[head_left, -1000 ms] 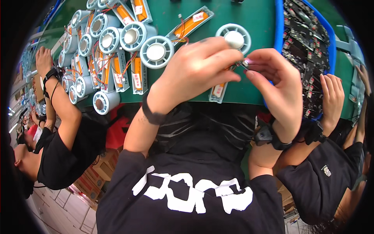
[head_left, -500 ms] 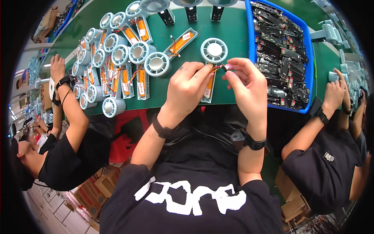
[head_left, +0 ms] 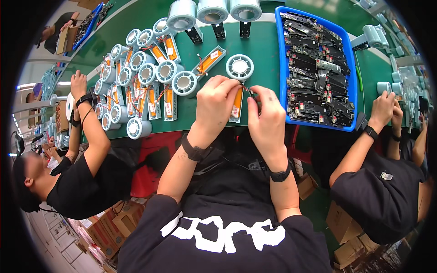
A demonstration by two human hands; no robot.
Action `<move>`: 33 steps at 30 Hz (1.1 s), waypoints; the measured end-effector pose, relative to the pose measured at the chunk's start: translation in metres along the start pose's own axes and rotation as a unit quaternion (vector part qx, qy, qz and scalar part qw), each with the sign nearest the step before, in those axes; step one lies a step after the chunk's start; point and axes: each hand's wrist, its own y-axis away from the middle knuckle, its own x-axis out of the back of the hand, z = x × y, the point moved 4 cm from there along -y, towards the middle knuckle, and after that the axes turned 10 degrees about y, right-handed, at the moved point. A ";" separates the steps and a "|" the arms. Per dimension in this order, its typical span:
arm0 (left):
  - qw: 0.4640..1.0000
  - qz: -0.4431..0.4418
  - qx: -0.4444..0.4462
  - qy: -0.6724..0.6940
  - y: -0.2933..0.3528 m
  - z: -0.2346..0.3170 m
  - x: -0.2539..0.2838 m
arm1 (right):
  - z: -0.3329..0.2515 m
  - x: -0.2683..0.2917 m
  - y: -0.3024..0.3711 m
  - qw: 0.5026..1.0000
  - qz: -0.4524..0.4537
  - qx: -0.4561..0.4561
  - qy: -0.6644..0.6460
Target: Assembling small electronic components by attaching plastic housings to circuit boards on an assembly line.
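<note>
A light-blue handheld fan [head_left: 240,67] lies on the green table in front of me, its round head pointing away. Its open handle shows an orange battery [head_left: 236,105] with a white label. My left hand [head_left: 215,105] is closed in a pinch on thin wires [head_left: 245,86] just below the fan head. The fingers of my right hand [head_left: 268,113] are closed on the other end of these wires, beside the handle; a small dark piece shows there, too small to name. Left of my left hand lies another open fan handle [head_left: 210,61] with a battery and loose wires.
Several similar fans [head_left: 148,73] crowd the table to the left, and several stand head-up [head_left: 212,12] at the far side. A blue bin [head_left: 281,68] on the right holds black circuit-board parts [head_left: 316,68]. People work at left [head_left: 78,86] and right [head_left: 383,109].
My right hand has moved left and lower, closer to my left hand, and its fingers have drawn together. The view has shifted slightly. Both hands stay at the fan's wires.
</note>
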 end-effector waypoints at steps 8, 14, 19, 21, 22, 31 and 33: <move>0.999 0.035 0.018 0.031 0.010 -0.005 0.000 | -0.006 -0.004 0.004 0.998 0.047 0.044 0.015; 0.985 -0.008 -0.126 -0.115 0.005 0.002 0.002 | -0.006 -0.003 0.005 0.997 0.048 0.053 0.025; 0.954 -0.118 -0.159 -0.224 0.004 0.010 0.002 | -0.006 -0.004 0.005 0.993 0.057 0.087 0.062; 0.943 -0.164 -0.152 -0.244 0.006 0.011 0.001 | -0.007 -0.003 0.005 0.988 0.057 0.116 0.082; 0.944 -0.162 -0.152 -0.245 0.006 0.011 0.002 | -0.006 -0.001 0.003 0.988 0.057 0.118 0.082; 0.968 -0.183 -0.123 -0.123 0.002 -0.005 0.009 | -0.006 0.016 -0.008 0.979 -0.011 0.158 0.129; 0.965 -0.162 -0.148 -0.143 0.002 -0.003 0.009 | 0.000 0.014 -0.007 0.981 -0.030 0.150 0.118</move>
